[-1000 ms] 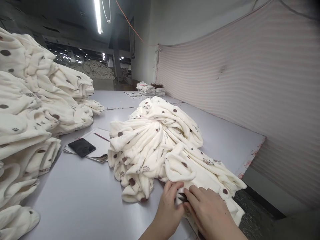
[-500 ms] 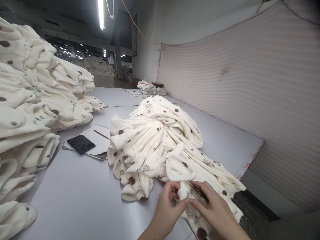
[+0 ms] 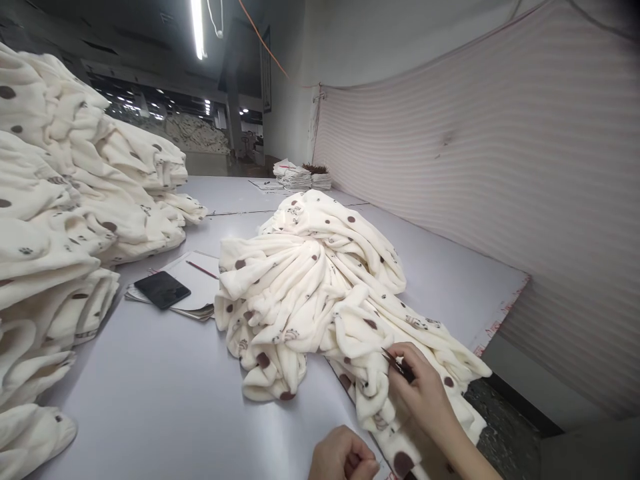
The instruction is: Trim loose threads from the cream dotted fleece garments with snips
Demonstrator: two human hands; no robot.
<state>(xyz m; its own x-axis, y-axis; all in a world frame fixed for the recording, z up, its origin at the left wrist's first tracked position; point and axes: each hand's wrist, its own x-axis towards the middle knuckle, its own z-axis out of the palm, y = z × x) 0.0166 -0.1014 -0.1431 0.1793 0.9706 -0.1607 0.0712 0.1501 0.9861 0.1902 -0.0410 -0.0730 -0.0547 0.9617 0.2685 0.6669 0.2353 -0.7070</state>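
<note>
A heap of cream plush fabric (image 3: 295, 293) with brown dots and small prints lies bunched on the table, its folds trailing to the near right edge. My right hand (image 3: 423, 390) is closed around dark thread snips (image 3: 400, 367), their pointed tip toward the upper left, just over the fabric folds. Down at the bottom of the view, my left hand (image 3: 345, 457) is apart from the fabric, above the table edge. Its fingers are curled with thumb and forefinger together; whatever is pinched there, if anything, is too small to make out.
A tall pile of similar cream fabric (image 3: 65, 200) fills the left side. A black tablet or phone (image 3: 163, 289) lies on papers (image 3: 200, 300) with a pencil (image 3: 201, 269). Stacked white pieces (image 3: 293, 177) stand at the back. A striped cloth (image 3: 450, 167) hangs along the right.
My left hand has let go of the fabric and moved down toward me. My right hand, still holding the snips, has shifted slightly up, and the fabric fold between the hands has dropped.
</note>
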